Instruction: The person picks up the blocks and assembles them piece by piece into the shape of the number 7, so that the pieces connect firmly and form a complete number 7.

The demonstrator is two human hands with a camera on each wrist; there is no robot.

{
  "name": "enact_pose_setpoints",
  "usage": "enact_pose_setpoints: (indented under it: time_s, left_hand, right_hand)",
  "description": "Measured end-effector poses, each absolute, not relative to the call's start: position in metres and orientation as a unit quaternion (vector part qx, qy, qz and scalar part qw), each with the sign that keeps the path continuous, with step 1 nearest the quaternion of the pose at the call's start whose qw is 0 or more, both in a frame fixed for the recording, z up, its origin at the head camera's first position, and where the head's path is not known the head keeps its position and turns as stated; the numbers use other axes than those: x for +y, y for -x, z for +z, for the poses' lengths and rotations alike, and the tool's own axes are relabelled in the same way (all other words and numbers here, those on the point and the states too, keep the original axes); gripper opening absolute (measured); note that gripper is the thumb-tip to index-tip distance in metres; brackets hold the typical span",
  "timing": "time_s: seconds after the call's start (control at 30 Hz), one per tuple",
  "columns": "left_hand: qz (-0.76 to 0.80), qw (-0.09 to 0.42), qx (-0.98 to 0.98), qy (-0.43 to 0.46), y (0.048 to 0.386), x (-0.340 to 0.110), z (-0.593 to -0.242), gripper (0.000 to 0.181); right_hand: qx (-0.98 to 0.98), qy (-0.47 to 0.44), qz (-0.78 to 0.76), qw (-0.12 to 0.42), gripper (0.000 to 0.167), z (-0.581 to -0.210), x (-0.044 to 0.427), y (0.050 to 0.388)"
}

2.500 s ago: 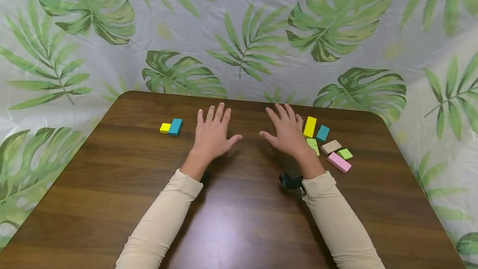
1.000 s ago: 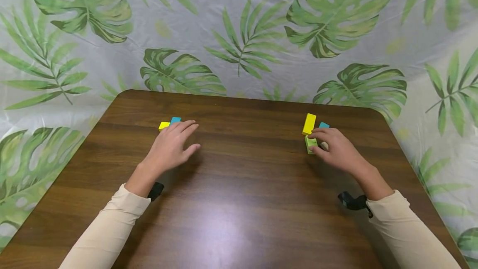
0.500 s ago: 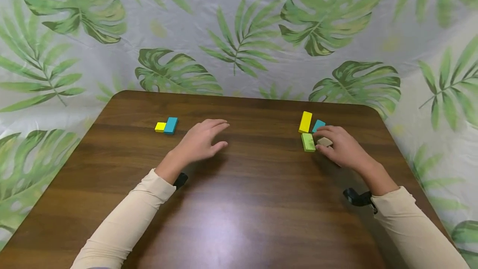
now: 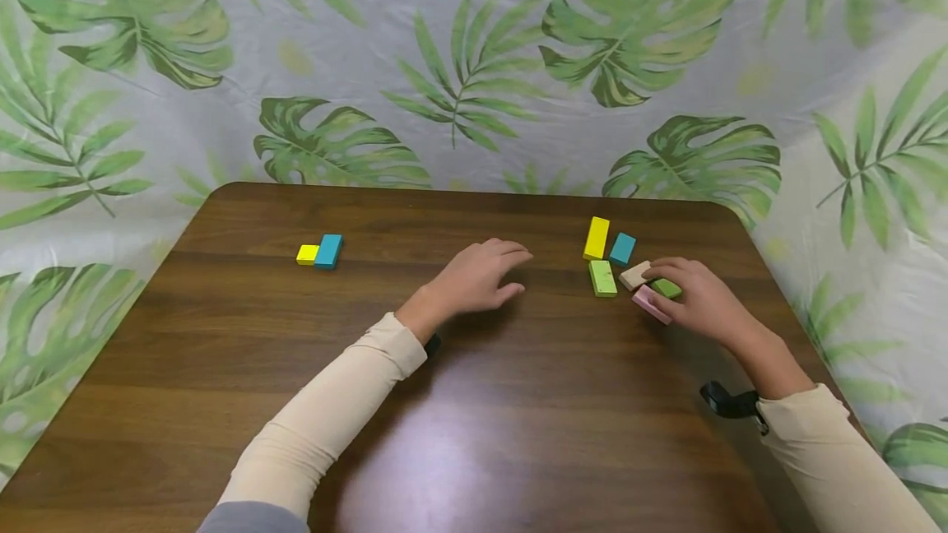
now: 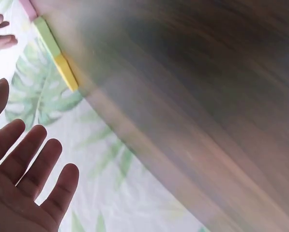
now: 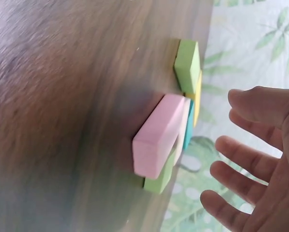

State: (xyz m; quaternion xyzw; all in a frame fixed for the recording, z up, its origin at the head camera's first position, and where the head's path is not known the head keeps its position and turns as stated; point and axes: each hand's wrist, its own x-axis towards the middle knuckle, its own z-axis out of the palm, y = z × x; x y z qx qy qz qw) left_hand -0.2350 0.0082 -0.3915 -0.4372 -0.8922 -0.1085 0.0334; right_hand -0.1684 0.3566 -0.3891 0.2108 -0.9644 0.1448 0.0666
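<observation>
My right hand (image 4: 699, 298) hovers over a cluster of wooden blocks on the right of the table, fingers loosely bent. In the right wrist view its fingertips are apart from the blocks. Nearest to it are a pink block (image 4: 648, 303), a small green block (image 4: 667, 289) partly hidden by the fingers, and a beige block (image 4: 634, 275). Left of these lie a lime green block (image 4: 603, 279), a yellow block (image 4: 596, 238) and a blue block (image 4: 623, 249). My left hand (image 4: 481, 278), fingers relaxed and holding nothing, is above the middle of the table.
A small yellow block (image 4: 307, 254) lies beside a blue block (image 4: 328, 252) at the far left. The brown wooden table (image 4: 518, 401) has rounded far corners. A leaf-patterned sheet (image 4: 474, 39) hangs behind it.
My left hand has moved from the left pair of blocks to the right, toward the middle. My right hand first moved right and has shifted slightly off the beige block. The blocks stay in place.
</observation>
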Motion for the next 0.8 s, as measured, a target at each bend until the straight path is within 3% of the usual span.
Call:
enact_pose_setpoints:
  time_s: [0.4,0.8]
  left_hand:
    - [-0.047,0.005,-0.883,0.468,0.245,0.076,-0.401,0.05]
    - [-0.028,-0.035,-0.884,0.466,0.251,0.12,-0.405,0.053]
  right_hand:
    - [-0.975,-0.174,0.137,0.031,0.034,-0.4,0.37,0.159]
    - [-0.976,-0.178,0.117,0.052,0.033,-0.408,0.371,0.159]
